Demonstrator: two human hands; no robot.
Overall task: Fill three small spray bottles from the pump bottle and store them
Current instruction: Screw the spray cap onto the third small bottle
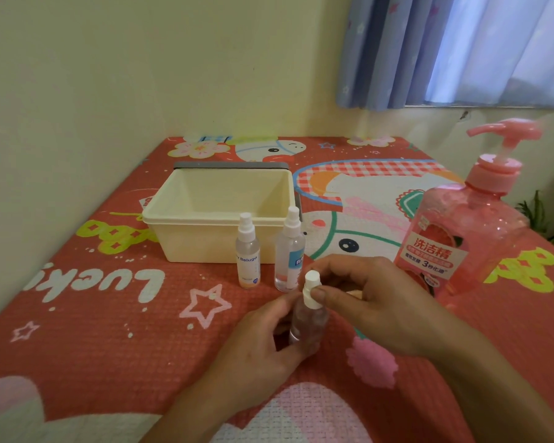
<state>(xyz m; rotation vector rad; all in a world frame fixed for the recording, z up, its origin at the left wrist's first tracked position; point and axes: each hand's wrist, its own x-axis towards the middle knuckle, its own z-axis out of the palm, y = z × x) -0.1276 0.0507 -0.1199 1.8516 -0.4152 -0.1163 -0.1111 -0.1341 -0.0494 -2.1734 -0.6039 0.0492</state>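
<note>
A clear small spray bottle [308, 324] stands on the mat near me. My left hand [263, 343] wraps its body. The fingers of my right hand [371, 302] pinch its white spray cap [311, 290]. Two more small spray bottles stand upright behind it: one with an orange-white label [248, 251] and a taller clear one with a blue label [289, 251]. The big pink pump bottle [461, 231] stands at the right, apart from both hands. A cream storage bin [218, 215] sits behind the bottles with nothing in it.
A red cartoon-print mat [109, 314] covers the table. A pale wall runs along the left and back. A blue curtain [445, 49] hangs at the upper right, and a bit of green plant [534, 215] shows past the table's right edge.
</note>
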